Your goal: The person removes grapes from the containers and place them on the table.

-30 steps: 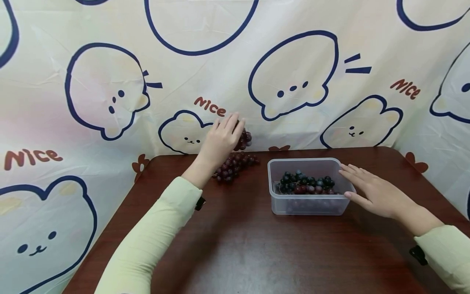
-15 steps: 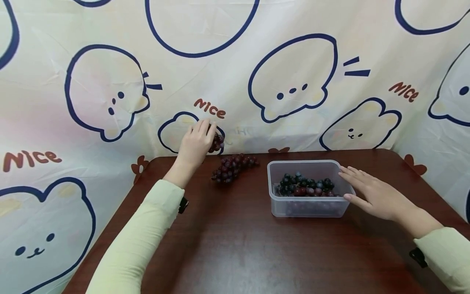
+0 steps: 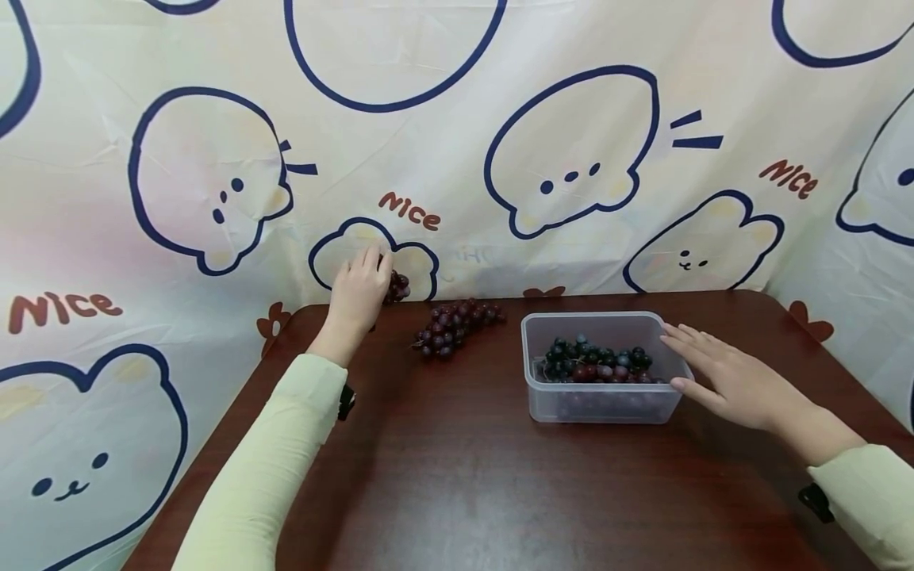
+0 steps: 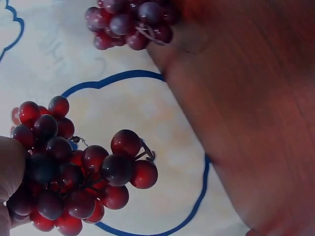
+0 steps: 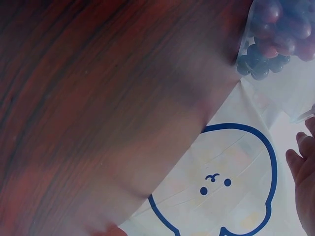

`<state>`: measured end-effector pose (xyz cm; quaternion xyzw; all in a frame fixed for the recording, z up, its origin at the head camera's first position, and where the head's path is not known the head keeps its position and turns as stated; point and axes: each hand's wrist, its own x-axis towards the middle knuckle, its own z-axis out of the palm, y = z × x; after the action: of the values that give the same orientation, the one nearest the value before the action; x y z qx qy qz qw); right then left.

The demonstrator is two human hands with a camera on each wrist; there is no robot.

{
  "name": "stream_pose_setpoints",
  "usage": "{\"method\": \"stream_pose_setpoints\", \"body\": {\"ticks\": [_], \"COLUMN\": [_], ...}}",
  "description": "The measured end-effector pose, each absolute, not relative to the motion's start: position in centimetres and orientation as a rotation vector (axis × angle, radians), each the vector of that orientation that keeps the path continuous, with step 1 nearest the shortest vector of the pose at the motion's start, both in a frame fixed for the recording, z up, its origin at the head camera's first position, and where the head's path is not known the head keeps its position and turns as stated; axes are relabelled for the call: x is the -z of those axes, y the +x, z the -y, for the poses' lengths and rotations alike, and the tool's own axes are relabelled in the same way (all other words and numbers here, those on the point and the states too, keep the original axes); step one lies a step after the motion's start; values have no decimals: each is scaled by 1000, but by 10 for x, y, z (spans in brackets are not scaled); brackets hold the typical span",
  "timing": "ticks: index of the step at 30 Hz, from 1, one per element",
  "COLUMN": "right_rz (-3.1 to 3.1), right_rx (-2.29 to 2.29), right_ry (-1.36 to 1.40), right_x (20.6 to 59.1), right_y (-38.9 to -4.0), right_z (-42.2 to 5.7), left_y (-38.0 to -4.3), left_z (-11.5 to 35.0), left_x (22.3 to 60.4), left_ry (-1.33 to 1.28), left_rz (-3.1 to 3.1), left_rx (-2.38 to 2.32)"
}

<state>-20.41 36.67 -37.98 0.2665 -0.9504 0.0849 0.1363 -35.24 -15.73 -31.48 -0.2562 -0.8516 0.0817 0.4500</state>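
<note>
My left hand (image 3: pixel 360 293) grips a bunch of dark red grapes (image 4: pixel 74 172) close over the far left part of the table. In the head view most of this bunch is hidden behind the fingers. Just to its right, a second bunch of red grapes (image 3: pixel 457 327) lies on the table. A clear plastic box (image 3: pixel 600 404) holds dark green and red grapes (image 3: pixel 596 361). My right hand (image 3: pixel 735 381) rests with straight fingers against the box's right rim. At the edge of the right wrist view, its fingertips (image 5: pixel 307 142) show near the box wall.
The brown wooden table (image 3: pixel 493 476) ends at a fabric backdrop (image 3: pixel 457 159) printed with cartoon bears, which hangs behind it and along both sides. The box stands right of the middle, near the back.
My left hand has moved left and lower with its bunch of grapes, away from above the bunch lying on the table. My right hand stays at the box.
</note>
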Motion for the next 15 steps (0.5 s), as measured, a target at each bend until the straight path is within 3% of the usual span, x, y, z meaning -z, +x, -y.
{"method": "stream_pose_setpoints", "body": {"ticks": [15], "right_rz": [2752], "right_rx": [-225], "right_ry": [764], "right_x": [379], "right_y": [-204], "right_z": [-366], "left_y": [-357], "left_z": [170], "left_x": [344], "left_ry": [-530], "left_rz": [2392], "left_rx": [-194]}}
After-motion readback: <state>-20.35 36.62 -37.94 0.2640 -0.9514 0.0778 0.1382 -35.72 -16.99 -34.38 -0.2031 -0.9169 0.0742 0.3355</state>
